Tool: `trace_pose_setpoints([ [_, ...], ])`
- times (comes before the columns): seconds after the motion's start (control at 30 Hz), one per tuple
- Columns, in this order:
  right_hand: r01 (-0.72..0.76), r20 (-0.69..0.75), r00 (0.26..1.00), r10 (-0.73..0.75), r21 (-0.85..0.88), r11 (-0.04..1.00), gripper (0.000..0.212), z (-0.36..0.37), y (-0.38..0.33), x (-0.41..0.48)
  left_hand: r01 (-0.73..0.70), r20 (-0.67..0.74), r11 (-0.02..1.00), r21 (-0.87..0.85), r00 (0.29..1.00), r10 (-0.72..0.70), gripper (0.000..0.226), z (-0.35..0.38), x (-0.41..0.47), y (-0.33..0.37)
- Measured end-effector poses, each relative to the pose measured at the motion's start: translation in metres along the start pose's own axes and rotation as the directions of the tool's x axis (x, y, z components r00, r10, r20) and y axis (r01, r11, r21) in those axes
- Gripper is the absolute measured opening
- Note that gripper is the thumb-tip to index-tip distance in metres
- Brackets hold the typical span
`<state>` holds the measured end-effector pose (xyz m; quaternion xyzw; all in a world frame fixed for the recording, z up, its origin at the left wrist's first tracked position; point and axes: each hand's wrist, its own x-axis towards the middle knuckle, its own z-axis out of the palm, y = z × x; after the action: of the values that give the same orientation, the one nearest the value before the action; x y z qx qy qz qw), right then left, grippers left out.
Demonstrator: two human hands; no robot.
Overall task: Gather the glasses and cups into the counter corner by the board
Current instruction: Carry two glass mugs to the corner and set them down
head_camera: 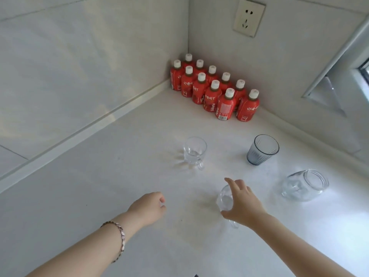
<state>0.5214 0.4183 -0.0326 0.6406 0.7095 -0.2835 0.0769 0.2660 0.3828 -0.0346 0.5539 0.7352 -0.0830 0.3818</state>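
Observation:
On the white counter stand a clear glass mug with its handle toward me, a ribbed grey-blue tumbler to its right, and a clear wide-mouthed glass jar further right. A second clear glass mug stands nearest me. My right hand wraps around this mug from the right, thumb and fingers spread on its sides. My left hand hovers over the counter to the left with its fingers curled in, holding nothing. No board is in view.
Several red juice bottles with white caps fill the far corner where two white walls meet. A wall socket sits above them. A window frame is at the right.

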Motion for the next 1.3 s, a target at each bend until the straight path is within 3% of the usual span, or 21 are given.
trace_pose_setpoints([
  [0.1, -0.001, -0.010, 1.000, 0.002, 0.030, 1.000, 0.083, -0.001, 0.002, 0.003, -0.043, -0.115, 0.999, 0.011, 0.992, 0.044, 0.046, -0.010, 0.013, 0.027],
  [0.23, -0.027, -0.039, 0.999, 0.033, 0.141, 0.990, 0.077, -0.010, 0.004, 0.008, -0.179, -0.351, 0.979, -0.102, 0.927, 0.133, 0.087, -0.037, 0.047, 0.079],
  [0.33, -0.044, -0.072, 0.995, 0.063, 0.239, 0.970, 0.078, -0.018, 0.007, 0.011, -0.197, -0.366, 0.960, -0.200, 0.924, 0.114, 0.108, -0.046, 0.077, 0.107],
  [0.43, -0.035, -0.103, 0.992, 0.067, 0.283, 0.958, 0.079, -0.026, 0.007, 0.014, -0.136, -0.310, 0.984, -0.112, 0.946, 0.095, 0.099, -0.039, 0.096, 0.118],
  [0.53, -0.022, -0.127, 0.990, 0.060, 0.277, 0.961, 0.079, -0.030, 0.004, 0.015, -0.123, -0.403, 0.981, -0.148, 0.914, 0.053, 0.077, -0.035, 0.093, 0.117],
  [0.6, -0.016, -0.123, 0.991, 0.049, 0.260, 0.965, 0.080, -0.029, -0.001, 0.013, -0.131, -0.415, 0.984, -0.121, 0.907, 0.070, 0.073, -0.033, 0.080, 0.107],
  [0.7, 0.017, -0.107, 0.994, 0.007, 0.216, 0.976, 0.080, -0.024, -0.014, 0.009, -0.170, -0.422, 0.981, -0.095, 0.899, 0.115, 0.079, -0.027, 0.046, 0.077],
  [0.9, 0.140, -0.053, 0.990, -0.133, 0.155, 0.978, 0.079, 0.004, -0.074, -0.006, -0.149, -0.468, 0.959, -0.242, 0.883, 0.019, 0.081, -0.022, -0.046, -0.027],
  [1.1, 0.367, 0.042, 0.929, -0.369, 0.049, 0.929, 0.079, 0.058, -0.178, -0.044, 0.025, -0.523, 0.948, -0.317, 0.829, -0.197, 0.079, -0.004, -0.144, -0.157],
  [1.3, 0.588, 0.191, 0.798, -0.572, -0.035, 0.808, 0.081, 0.134, -0.307, -0.117, 0.127, -0.519, 0.831, -0.542, 0.727, -0.450, 0.074, 0.034, -0.250, -0.304],
])
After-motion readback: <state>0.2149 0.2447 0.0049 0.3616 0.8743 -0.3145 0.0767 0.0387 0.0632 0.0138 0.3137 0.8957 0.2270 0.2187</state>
